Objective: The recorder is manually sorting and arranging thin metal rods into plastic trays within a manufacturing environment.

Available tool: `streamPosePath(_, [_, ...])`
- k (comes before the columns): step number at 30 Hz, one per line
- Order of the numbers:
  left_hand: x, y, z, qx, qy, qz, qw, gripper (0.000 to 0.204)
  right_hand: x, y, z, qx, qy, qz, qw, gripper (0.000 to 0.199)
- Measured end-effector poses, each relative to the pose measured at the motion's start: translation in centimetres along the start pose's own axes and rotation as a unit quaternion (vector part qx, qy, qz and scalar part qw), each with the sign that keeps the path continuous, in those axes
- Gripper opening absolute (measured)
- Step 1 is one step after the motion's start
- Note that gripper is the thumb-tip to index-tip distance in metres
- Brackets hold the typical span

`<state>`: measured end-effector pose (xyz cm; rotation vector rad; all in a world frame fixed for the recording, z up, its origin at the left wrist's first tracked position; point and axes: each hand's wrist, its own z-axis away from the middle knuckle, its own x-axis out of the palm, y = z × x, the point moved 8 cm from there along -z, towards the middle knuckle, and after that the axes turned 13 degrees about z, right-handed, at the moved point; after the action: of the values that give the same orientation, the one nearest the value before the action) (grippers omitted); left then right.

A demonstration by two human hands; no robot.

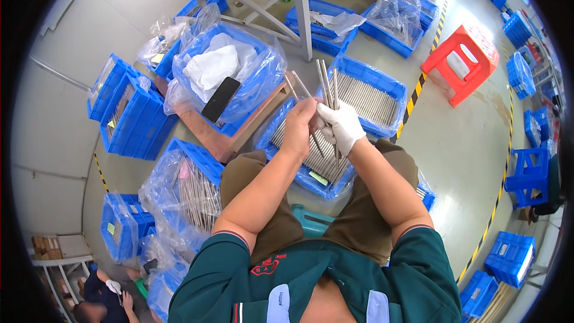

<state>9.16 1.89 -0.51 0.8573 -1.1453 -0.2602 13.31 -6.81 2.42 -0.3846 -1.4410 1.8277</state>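
Steel-grey metal rods (326, 84), thin, straight and smooth, are standing nearly upright, long axes pointing away from the person, above the blue crate (311, 179) of like rods at the knees. The right hand (342, 124), wearing a white glove, is clamping its fingers on them. The bare left hand (301, 124) is seemingly pinching one slanting rod.

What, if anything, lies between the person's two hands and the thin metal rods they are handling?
Nothing visible. The bare left hand and the white-gloved right hand already grip the metal rods directly, above a blue crate of more rods.
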Motion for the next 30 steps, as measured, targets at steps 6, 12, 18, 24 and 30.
streamPosePath(6, [-0.5,-0.5,0.1,0.000,0.044,0.049,0.998,0.020,-0.7,0.9,-0.9,0.025,0.019,0.082,0.996,0.019])
streamPosePath(12, [0.0,-2.9,0.7,-0.195,-0.037,0.089,0.976,0.026,-4.0,-0.2,-2.4,-0.002,0.032,0.085,0.996,0.022])
streamPosePath(18, [2.0,-4.5,2.3,-0.306,-0.108,0.146,0.934,0.030,-3.3,0.2,-2.8,0.017,-0.038,-0.015,0.999,0.021])
streamPosePath(24, [1.7,-5.6,3.8,-0.294,-0.124,0.046,0.947,0.029,-6.7,-1.8,-3.4,-0.036,0.160,0.005,0.986,0.025])
streamPosePath(30, [3.8,-3.5,5.1,-0.339,-0.218,0.093,0.911,0.029,-14.4,-3.9,-5.1,-0.076,0.202,-0.110,0.970,0.028])
